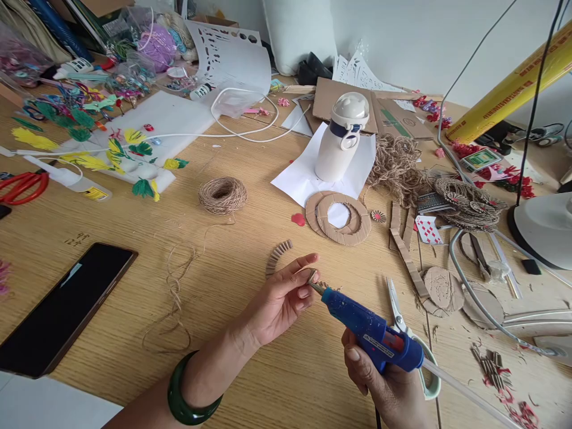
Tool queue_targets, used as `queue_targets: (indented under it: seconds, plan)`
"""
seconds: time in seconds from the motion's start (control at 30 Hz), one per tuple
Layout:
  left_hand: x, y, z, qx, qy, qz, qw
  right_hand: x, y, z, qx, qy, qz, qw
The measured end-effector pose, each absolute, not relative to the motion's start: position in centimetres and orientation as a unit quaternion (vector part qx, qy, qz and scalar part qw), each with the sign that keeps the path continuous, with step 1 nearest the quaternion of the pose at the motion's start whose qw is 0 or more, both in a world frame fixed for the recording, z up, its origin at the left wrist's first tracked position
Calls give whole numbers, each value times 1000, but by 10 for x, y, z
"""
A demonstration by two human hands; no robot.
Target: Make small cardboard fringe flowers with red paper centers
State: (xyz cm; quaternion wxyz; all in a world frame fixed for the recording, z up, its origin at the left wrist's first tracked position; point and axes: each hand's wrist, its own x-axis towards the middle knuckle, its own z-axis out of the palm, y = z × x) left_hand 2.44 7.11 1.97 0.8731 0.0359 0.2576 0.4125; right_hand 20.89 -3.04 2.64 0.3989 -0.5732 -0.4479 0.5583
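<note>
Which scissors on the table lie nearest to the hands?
The silver-bladed scissors with pale handles, beside the right hand; the red-handled scissors lie far away at the table's left.

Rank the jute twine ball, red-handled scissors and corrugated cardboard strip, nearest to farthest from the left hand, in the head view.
1. Corrugated cardboard strip, just beyond the left hand.
2. Jute twine ball, farther, up leftward.
3. Red-handled scissors, farthest, at the table's left.

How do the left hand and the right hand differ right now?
The left hand pinches a small cardboard piece in its fingertips, while the right hand wraps around a blue glue gun. A green bangle circles the left wrist; none shows on the right. Both hands are bare and held above the table.
</note>
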Motion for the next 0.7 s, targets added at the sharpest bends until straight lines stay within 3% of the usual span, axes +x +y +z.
queue_targets:
  seconds: [0.47,0.6,0.7]
  plan:
    - [21,74,15,27,238,436,867,213,-10,28,-522,-368,562,526]
    - [21,74,16,28,242,441,864,239,6,34,-532,-243,526,617]
    - [20,73,18,38,242,438,865,269,8,45,-573,-173,495,629]
